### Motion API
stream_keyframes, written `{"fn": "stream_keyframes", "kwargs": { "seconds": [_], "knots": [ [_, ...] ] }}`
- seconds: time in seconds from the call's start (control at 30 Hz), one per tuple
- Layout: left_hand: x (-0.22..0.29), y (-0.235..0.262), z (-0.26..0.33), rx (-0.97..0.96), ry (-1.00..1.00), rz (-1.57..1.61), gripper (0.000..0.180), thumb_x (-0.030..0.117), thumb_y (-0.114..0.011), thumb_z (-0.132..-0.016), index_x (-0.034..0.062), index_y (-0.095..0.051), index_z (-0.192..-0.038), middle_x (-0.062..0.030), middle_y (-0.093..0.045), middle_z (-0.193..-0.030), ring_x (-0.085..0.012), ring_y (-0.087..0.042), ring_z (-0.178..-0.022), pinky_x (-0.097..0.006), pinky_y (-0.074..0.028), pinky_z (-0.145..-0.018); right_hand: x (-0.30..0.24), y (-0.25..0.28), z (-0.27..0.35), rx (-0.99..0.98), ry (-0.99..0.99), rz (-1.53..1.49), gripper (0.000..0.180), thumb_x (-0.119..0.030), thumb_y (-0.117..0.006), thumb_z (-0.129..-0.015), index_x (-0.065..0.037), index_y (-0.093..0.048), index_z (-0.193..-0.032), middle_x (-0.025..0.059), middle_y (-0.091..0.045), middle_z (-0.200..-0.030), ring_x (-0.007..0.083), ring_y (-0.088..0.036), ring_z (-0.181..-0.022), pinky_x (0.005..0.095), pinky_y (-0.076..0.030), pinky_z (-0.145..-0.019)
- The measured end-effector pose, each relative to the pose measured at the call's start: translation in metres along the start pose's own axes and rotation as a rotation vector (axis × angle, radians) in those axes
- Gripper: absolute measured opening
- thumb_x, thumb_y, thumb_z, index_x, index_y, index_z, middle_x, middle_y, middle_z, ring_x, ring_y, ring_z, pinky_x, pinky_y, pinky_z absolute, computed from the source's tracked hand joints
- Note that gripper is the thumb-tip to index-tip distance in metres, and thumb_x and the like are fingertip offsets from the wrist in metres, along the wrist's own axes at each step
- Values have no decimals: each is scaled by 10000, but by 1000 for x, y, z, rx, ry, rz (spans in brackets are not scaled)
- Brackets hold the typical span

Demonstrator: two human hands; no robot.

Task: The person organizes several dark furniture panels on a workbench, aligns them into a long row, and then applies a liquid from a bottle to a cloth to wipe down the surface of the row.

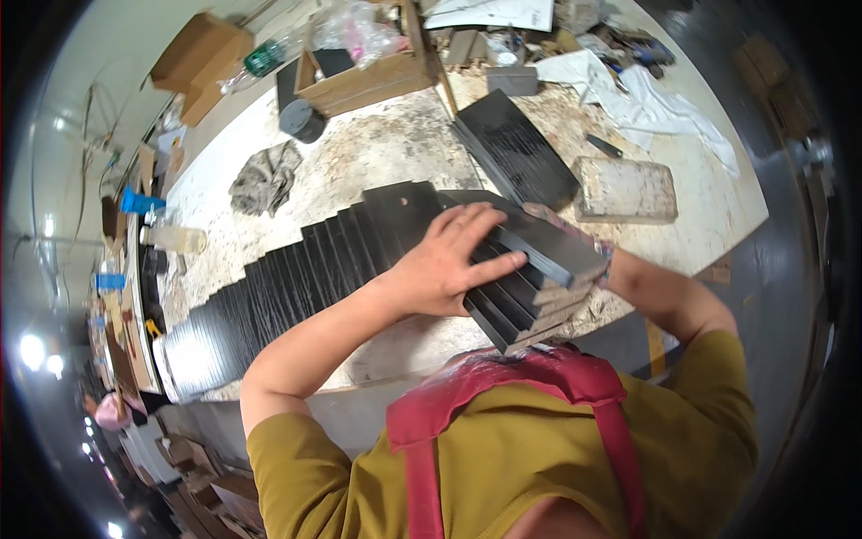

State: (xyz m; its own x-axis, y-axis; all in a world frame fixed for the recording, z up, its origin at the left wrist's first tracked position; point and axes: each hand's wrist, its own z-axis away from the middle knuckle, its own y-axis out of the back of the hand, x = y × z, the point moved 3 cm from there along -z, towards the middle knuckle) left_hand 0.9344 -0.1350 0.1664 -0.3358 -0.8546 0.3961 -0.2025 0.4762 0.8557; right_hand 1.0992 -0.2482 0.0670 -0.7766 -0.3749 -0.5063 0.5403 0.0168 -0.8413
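The black boards (310, 256) lie in a long overlapping row on the near side of the worktop (377, 148), running from its left end to the middle, each one partly covering the next like steps. At the right end of this row, near the person's body, is a handheld stack (530, 296) of the same boards, tilted and slightly fanned, with pale brownish cut ends toward the near right. The left hand (458, 247) rests on top of it, fingers spread and thumb held apart. The right hand (582, 235) is against the stack's far right side; the boards hide much of it, so I cannot tell how its fingers close.

A crumpled white cloth (651, 108) covers part of the far right. At the far left stands an open carton (205, 67), and right of it a shallow cardboard box (373, 88) holding clear plastic bags. A dark slab (519, 148) lies beyond the stack, just beside a pale, scuffed block (624, 190). Left of centre is a crumpled grey rag (267, 178), near a dark cylinder (302, 121).
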Motion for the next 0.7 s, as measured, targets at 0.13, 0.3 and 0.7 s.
{"fn": "stream_keyframes", "kwargs": {
  "seconds": [0.13, 0.3, 0.7],
  "knots": [
    [-8, 3, 8, 175, 27, 2, 926, 393, -804, -623, 246, -319, -1399, -299, -379, -1313, -486, -447, -1161, -592, -357, -936, -7, 19, -2, 50, -11, 28, 577, -459, -514, -947, -127, -396, -1405, 3, -502, -1345, 115, -509, -1171, 284, -427, -986],
    [-12, 12, 12, 279, 81, -22, 1088, 373, -849, -576, 251, -226, -1459, -306, -371, -1315, -454, -460, -1146, -557, -362, -930, -30, 2, -11, 92, -43, 38, 593, -472, -507, -945, -140, -377, -1418, 19, -496, -1354, 137, -514, -1176, 325, -437, -979],
    [-57, 5, 49, 463, 360, 201, 1282, 332, -896, -545, 138, -67, -1504, -295, -269, -1421, -434, -382, -1266, -507, -350, -1026, -76, -21, -53, 201, -244, 148, 632, -505, -490, -941, -168, -332, -1452, 58, -483, -1375, 191, -526, -1188, 423, -461, -963]
  ]
}}
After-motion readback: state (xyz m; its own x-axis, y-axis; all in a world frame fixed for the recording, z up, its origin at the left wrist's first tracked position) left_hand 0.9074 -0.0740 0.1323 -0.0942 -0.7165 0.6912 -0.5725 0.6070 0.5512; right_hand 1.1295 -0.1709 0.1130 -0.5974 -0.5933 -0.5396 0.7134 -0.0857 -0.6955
